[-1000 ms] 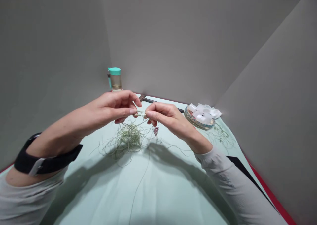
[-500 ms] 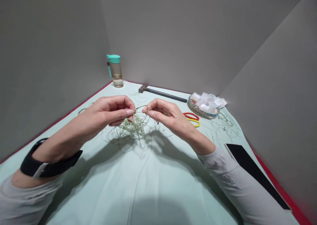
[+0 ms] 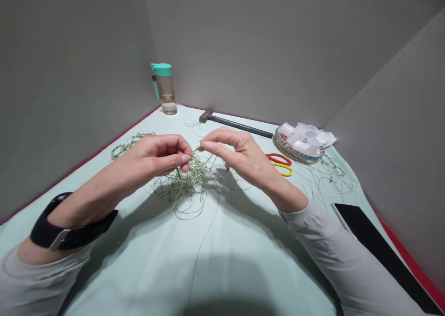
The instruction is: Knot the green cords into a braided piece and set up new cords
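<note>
Thumb and fingers of my left hand (image 3: 160,156) pinch a thin green cord (image 3: 195,150) above the middle of the table. My right hand (image 3: 232,151) grips the same cord a short way to the right, its thumb and fingertips pressed together. Below both hands lies a loose tangle of pale green thread (image 3: 193,181). One long strand trails from it toward the front edge. Scissors (image 3: 283,165) with a red and a yellow handle lie to the right, their blades hidden behind my right hand.
A hammer (image 3: 239,126) lies along the back, and a water bottle (image 3: 167,91) stands at the back left. A woven basket (image 3: 295,151) holds white plastic pieces. Knotted green cord (image 3: 127,145) lies left, loose threads (image 3: 332,174) right, and a dark tablet-like slab (image 3: 378,251) front right.
My hands have come closer together, and the cord loop between them has become a short stretch. My right fingers have straightened somewhat. The view has shifted slightly.
</note>
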Motion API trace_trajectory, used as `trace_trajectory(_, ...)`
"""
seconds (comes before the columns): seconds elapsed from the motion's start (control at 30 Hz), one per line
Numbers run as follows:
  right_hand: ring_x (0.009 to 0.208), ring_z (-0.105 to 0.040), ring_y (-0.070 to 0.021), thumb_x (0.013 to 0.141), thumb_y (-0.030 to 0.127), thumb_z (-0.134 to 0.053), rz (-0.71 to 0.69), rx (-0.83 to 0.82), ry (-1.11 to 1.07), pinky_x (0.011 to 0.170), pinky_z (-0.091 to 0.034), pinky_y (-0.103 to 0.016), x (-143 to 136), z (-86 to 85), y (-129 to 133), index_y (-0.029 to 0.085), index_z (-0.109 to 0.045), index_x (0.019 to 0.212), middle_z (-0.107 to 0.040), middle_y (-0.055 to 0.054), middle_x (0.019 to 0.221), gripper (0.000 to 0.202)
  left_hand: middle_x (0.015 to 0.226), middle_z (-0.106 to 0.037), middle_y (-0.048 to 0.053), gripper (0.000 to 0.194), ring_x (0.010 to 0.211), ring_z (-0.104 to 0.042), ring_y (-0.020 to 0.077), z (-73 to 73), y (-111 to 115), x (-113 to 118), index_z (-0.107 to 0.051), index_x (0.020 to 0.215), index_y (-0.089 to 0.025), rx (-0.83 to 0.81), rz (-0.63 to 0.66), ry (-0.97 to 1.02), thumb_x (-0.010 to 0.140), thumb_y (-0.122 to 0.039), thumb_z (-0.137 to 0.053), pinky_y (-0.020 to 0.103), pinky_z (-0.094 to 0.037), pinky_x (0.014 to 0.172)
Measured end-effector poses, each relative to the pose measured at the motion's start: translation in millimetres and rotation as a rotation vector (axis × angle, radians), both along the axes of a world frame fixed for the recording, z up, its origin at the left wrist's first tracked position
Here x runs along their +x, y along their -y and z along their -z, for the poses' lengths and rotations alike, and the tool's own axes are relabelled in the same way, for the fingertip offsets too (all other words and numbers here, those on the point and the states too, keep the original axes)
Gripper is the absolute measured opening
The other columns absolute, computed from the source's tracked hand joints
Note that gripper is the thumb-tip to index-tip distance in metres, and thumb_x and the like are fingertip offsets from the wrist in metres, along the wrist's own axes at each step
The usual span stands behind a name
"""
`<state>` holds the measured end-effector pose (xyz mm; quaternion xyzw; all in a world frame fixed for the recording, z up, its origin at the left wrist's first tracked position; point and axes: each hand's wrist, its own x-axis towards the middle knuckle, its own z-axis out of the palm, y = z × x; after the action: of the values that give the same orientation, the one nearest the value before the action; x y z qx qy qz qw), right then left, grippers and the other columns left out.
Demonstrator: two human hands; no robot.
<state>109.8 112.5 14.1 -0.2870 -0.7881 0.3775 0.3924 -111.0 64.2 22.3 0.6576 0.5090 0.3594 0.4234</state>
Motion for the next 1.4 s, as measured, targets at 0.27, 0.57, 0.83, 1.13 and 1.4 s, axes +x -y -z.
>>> trace_trajectory(0.27,0.073,-0.059,-0.0118,0.096,0.034,-0.070,-0.001,-0.227,-0.291,0.074,-0.048,-0.028,-4,-3.0,-8,0.020,-0.066,0.080,-0.068,0.000,0.084,0.021,0.068,-0.060,-0.002,0.016,0.056,-0.041,0.0086,10.8,-9,-2,-0.073,0.076,-0.018,-0.115,-0.048,0.264,0.087,-0.026,-0.081,0.022,-0.031,0.050)
trace_trajectory(0.57,0.083,-0.061,-0.0169,0.097,0.039,-0.069,-0.199,-0.272,0.057,0.080,-0.047,-0.032,-13,5.9,3,0.019,-0.070,0.084,-0.071,-0.002,0.086,0.023,0.066,-0.058,-0.002,0.011,0.051,-0.041,0.0054,21.9,-19,-5,-0.074,0.074,-0.016,-0.119,-0.065,0.489,0.074,-0.018,-0.085,0.020,-0.033,0.048)
trace_trajectory(0.83,0.086,-0.060,-0.0170,0.106,0.043,-0.060,-0.133,-0.278,0.012,0.079,-0.047,-0.032,-25,33.2,4,0.021,-0.067,0.101,-0.069,-0.003,0.095,0.023,0.070,-0.060,-0.002,0.014,0.053,-0.044,0.0048,23.3,-19,-3,-0.073,0.074,-0.015,-0.116,-0.090,0.546,0.075,-0.020,-0.086,0.018,-0.037,0.049)
trace_trajectory(1.13,0.065,-0.042,-0.0120,0.104,0.050,-0.065,-0.262,-0.382,0.023,0.060,-0.034,-0.028,-29,21.4,11,0.019,-0.067,0.090,-0.056,0.003,0.076,0.034,0.064,-0.056,-0.004,0.016,0.051,-0.043,0.0061,23.5,-20,-4,-0.069,0.076,-0.017,-0.084,-0.157,0.529,0.071,-0.021,-0.083,0.021,-0.036,0.051)
trace_trajectory(1.4,0.062,-0.043,-0.0054,0.107,0.015,-0.064,-0.113,-0.125,-0.082,0.059,-0.033,-0.021,-24,-77.4,-11,0.015,-0.068,0.074,-0.055,0.006,0.069,0.034,0.072,-0.064,-0.001,0.024,0.052,-0.039,0.0057,34.4,-30,-8,-0.066,0.073,-0.016,-0.027,-0.150,0.473,0.081,-0.028,-0.086,0.022,-0.028,0.048)
